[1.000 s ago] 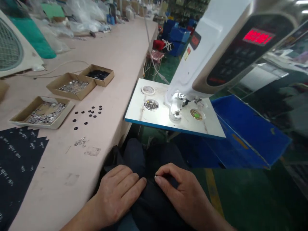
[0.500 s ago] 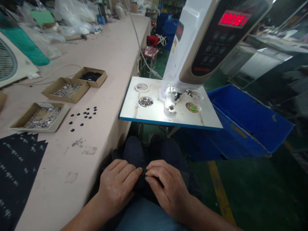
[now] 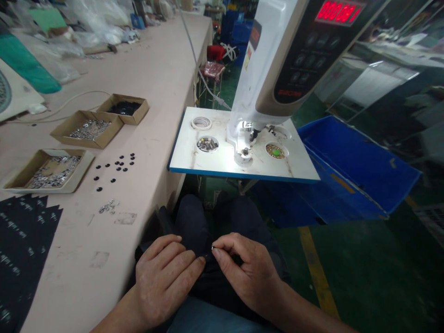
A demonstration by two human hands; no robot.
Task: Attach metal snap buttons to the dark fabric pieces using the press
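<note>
Over my lap, my right hand [image 3: 244,270] pinches a small shiny metal piece [image 3: 212,248] between thumb and index finger. My left hand [image 3: 168,275] is beside it, back up, its fingers bent together. Something dark shows at its fingertips and by its outer side, but it blends into the dark trousers, so I cannot make out what it holds. A small gap separates the two hands. Ahead of them stands a white press machine [image 3: 274,60] with a red lit display, rising through a white tabletop [image 3: 211,164] with blue edging.
On the pale table [image 3: 138,259] at left lie black round caps [image 3: 113,180], a pile of small metal parts [image 3: 108,206] and dark printed sheets [image 3: 26,249]. Cardboard boxes [image 3: 81,173] hold small parts. A blue bin [image 3: 360,157] stands right of the machine.
My hands have drawn slightly apart, the left one moving left and down. The metal piece shows more plainly in my right fingertips. The view has shifted a little.
</note>
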